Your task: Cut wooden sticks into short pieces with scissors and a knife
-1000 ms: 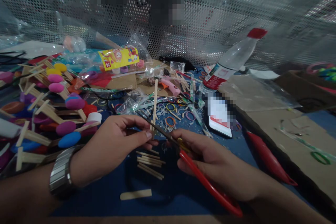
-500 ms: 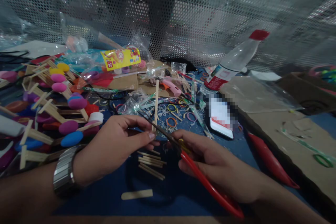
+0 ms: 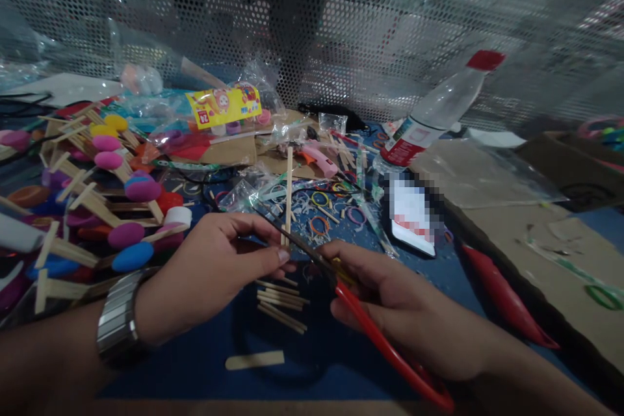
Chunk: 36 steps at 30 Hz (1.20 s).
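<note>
The left hand [image 3: 209,279] has its fingers pinching a wooden stick [image 3: 289,188] above the worktop [image 3: 180,374]; the right hand's [image 3: 409,312] fingers grip scissors [image 3: 361,312], blades across it; cutting seems in hand, calling for a steady pinch.

On the blue tabletop [image 3: 326,344], a flat, round-ended wooden stick [image 3: 255,360] lies before thin, cut wooden sticks [image 3: 283,301]. Multicoloured oval pieces on wooden sticks [image 3: 132,257] lie left; right, a dark-edged rectangular phone [image 3: 414,240] lies before a clear, red-capped plastic bottle [image 3: 426,122].
</note>
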Each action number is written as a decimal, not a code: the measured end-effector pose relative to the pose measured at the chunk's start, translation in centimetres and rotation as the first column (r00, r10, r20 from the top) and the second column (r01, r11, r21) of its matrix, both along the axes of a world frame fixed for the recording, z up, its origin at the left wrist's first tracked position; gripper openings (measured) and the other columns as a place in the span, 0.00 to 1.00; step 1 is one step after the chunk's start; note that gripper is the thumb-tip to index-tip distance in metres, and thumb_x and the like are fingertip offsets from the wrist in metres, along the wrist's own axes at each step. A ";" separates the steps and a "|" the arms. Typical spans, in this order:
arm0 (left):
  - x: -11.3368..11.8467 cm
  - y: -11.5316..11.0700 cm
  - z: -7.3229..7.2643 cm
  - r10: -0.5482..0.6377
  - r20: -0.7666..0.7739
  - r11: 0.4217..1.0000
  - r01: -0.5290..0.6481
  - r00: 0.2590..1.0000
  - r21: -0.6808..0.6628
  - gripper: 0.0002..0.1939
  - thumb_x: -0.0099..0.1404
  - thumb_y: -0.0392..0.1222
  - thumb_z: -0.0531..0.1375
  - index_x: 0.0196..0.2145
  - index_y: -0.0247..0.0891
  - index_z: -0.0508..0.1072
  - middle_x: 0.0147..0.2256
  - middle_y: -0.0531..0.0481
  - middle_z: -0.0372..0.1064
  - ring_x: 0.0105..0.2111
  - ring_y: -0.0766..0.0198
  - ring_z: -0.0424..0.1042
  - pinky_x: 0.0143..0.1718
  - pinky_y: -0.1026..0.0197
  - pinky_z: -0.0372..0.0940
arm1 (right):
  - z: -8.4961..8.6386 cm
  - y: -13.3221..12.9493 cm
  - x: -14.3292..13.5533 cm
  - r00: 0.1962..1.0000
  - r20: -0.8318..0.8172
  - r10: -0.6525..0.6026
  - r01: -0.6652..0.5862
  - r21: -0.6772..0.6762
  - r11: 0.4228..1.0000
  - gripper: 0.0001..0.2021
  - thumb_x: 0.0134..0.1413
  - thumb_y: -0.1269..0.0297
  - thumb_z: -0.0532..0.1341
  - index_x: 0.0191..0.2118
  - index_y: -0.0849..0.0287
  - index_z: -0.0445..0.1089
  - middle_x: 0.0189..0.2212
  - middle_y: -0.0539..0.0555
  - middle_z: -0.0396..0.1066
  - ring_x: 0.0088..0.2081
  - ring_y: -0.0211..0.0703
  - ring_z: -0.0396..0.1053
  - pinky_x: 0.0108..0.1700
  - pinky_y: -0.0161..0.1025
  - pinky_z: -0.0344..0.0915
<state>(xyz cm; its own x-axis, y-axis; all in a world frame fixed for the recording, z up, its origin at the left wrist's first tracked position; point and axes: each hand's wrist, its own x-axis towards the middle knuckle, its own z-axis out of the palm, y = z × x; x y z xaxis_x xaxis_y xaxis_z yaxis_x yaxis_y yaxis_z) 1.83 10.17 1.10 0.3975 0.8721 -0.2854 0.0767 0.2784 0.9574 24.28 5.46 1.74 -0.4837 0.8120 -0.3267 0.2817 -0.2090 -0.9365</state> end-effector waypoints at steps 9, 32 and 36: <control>-0.1 -0.1 0.5 -0.025 -0.047 0.999 0.027 0.999 0.047 0.02 0.56 0.35 0.68 0.29 0.36 0.79 0.27 0.54 0.80 0.29 0.68 0.79 0.33 0.71 0.72 | 0.2 0.2 0.0 0.998 0.018 0.057 -0.057 -0.005 0.998 0.16 0.59 0.49 0.64 0.39 0.54 0.62 0.27 0.44 0.53 0.27 0.36 0.49 0.27 0.33 0.49; -0.3 -0.8 0.4 -0.239 -0.046 0.970 0.236 0.970 -0.058 0.03 0.57 0.38 0.66 0.29 0.39 0.81 0.28 0.51 0.80 0.30 0.62 0.79 0.35 0.65 0.72 | 1.0 0.5 3.1 0.972 0.129 0.195 -0.196 0.000 0.981 0.23 0.56 0.41 0.61 0.47 0.53 0.68 0.32 0.50 0.60 0.31 0.42 0.56 0.32 0.37 0.60; -0.2 -0.8 0.4 -0.222 -0.024 0.974 0.220 0.975 -0.053 0.02 0.57 0.37 0.66 0.29 0.38 0.81 0.26 0.52 0.79 0.28 0.64 0.78 0.33 0.66 0.72 | 0.4 0.4 3.6 0.975 0.103 0.197 -0.197 -0.012 0.980 0.20 0.57 0.44 0.62 0.47 0.53 0.70 0.32 0.50 0.61 0.31 0.41 0.56 0.32 0.36 0.61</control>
<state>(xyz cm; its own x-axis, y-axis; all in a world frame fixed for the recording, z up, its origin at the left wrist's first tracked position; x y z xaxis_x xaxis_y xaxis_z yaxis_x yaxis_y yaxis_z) 1.62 9.38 1.48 0.5696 0.7482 -0.3402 0.1694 0.2981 0.9394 27.84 5.88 2.13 -0.5978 0.7032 -0.3848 0.4127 -0.1416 -0.8998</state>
